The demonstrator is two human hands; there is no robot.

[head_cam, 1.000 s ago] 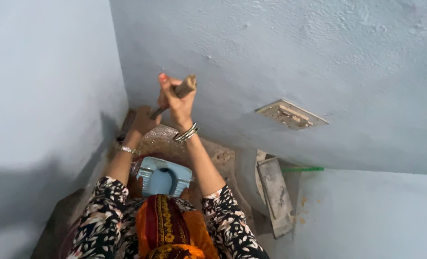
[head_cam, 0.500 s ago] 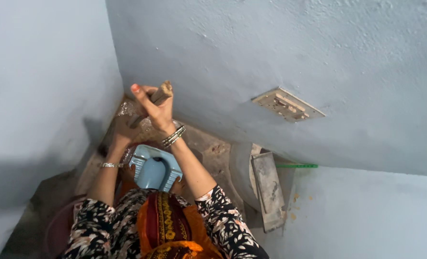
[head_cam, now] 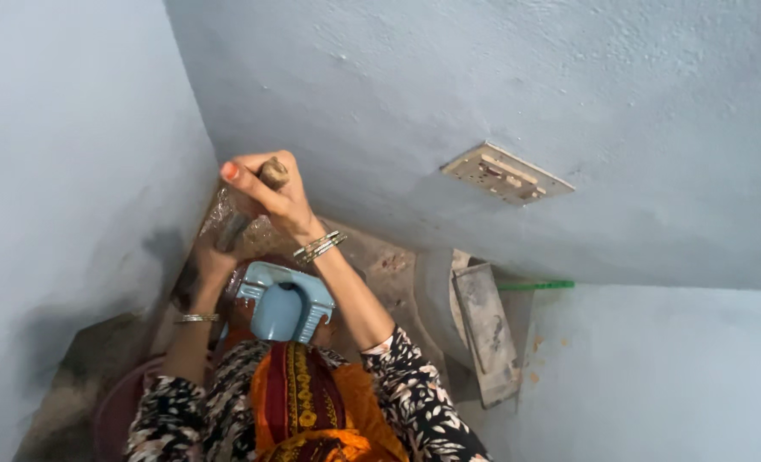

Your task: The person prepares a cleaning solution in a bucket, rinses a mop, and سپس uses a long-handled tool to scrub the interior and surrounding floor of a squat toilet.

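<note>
My left hand (head_cam: 212, 257) grips the lower shaft of the stick (head_cam: 245, 204), low by the floor corner; how tightly I cannot tell, as it sits in shadow. The stick is brown and worn, slanting up to my right hand (head_cam: 271, 192), which is clenched around its top end. Below both wrists sits a blue squat pan (head_cam: 285, 306), its hollow dark. Right of it a grey slab (head_cam: 486, 329) leans by the wall, a green rod (head_cam: 536, 285) behind it. A switch plate (head_cam: 506, 173) sits on the wall above.
</note>
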